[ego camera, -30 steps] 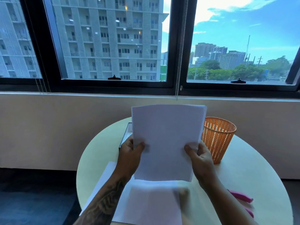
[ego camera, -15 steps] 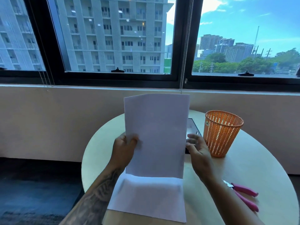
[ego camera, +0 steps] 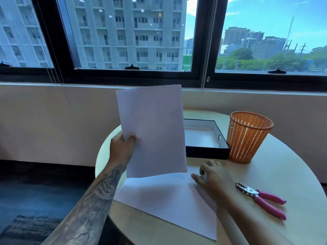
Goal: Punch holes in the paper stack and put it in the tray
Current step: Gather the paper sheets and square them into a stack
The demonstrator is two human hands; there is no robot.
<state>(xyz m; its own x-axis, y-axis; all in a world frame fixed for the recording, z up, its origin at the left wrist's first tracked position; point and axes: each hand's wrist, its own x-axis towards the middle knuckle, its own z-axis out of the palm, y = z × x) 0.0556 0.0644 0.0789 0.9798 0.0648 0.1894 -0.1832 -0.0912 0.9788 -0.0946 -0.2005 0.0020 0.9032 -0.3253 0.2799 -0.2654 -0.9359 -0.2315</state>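
The paper stack (ego camera: 152,128), plain white and unpunched, is held upright by the left hand (ego camera: 122,151), fingers pinched on its lower left edge, left of the black tray (ego camera: 207,151). The right hand (ego camera: 212,175), fingers loosely spread, rests on a flat sheet (ego camera: 168,200) before the tray.

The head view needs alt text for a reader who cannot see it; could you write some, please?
The left hand holds a paper stack upright over a round table; the right hand rests on a loose sheet.
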